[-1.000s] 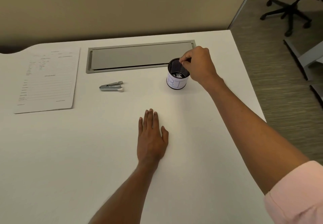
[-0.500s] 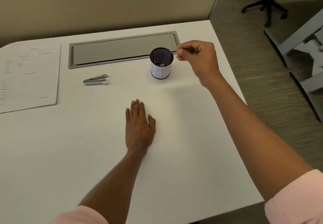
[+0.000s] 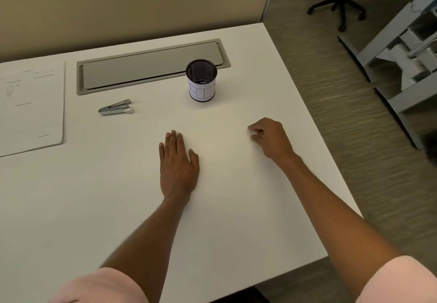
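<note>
Mesh cup (image 3: 201, 79) stands beyond both hands, left hand (image 3: 178, 163) spread flat, right hand (image 3: 272, 139) loosely curled, empty.

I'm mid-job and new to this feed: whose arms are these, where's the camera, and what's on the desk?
No machine here: these are a person's two bare hands, seen from one camera worn on the head, looking down. The left hand lies flat on the white desk. The right hand rests with fingers loosely curled; nothing shows in it. Beyond them are a black mesh cup labelled BIN, a metal staple tool and a printed sheet.
</note>
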